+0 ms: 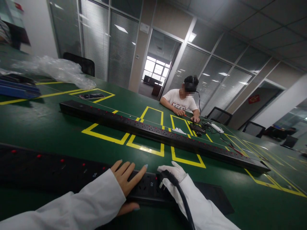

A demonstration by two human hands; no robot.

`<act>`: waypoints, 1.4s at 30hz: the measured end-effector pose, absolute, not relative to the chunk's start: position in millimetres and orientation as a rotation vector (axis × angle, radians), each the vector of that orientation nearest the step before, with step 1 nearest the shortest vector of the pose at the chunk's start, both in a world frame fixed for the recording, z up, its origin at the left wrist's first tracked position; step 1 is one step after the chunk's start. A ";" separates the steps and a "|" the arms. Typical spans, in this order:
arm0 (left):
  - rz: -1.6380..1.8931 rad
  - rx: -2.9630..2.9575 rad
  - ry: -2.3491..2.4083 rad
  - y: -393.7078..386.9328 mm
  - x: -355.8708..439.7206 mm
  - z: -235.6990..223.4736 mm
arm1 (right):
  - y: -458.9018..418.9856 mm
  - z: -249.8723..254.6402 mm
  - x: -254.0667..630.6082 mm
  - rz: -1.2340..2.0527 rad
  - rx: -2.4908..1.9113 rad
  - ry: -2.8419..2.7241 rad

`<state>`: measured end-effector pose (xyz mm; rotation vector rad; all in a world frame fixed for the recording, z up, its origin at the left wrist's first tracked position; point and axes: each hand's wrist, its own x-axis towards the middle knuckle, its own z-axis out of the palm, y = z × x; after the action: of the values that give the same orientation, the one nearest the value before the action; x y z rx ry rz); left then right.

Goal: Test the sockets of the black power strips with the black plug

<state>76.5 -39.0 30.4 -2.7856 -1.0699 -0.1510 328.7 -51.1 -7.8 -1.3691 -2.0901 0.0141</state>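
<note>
A long black power strip [50, 172] with red switches lies across the near side of the table. My bare left hand [127, 179] straddles it, with fingers spread over the top and far edge and the thumb along the near edge. On my right hand [176, 174] is a white glove. Its fingers close around a black power plug [165, 182], whose metal prongs point down beside the "02" marking on the strip. From the plug a thick black cable [184, 198] runs down toward me. The gloved fingertips are partly hidden by the plug.
A second long power strip [144, 128] lies farther back on the green table [107, 153], across yellow tape outlines. Beyond it a co-worker [181, 100] handles small things near cables. At left are clear plastic wrap [57, 70], a phone [91, 96] and a blue tray [19, 89].
</note>
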 end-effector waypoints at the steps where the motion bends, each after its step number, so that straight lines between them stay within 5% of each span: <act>1: -0.159 -2.802 -1.062 -39.4 79.6 30.7 | -53.7 -3.7 327.8 -0.022 -1.349 -2.111; 12: -0.359 -2.938 -1.048 -44.9 115.6 11.1 | -98.9 33.6 303.8 -0.704 -1.173 -2.442; 42: -0.257 -2.823 -1.011 -57.7 120.9 23.6 | -104.9 -16.5 330.8 -0.615 -1.461 -2.226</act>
<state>120.9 -57.7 23.6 -2.8233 -1.0109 -0.2573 330.8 -104.9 -16.5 -1.4610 -2.2259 -0.6148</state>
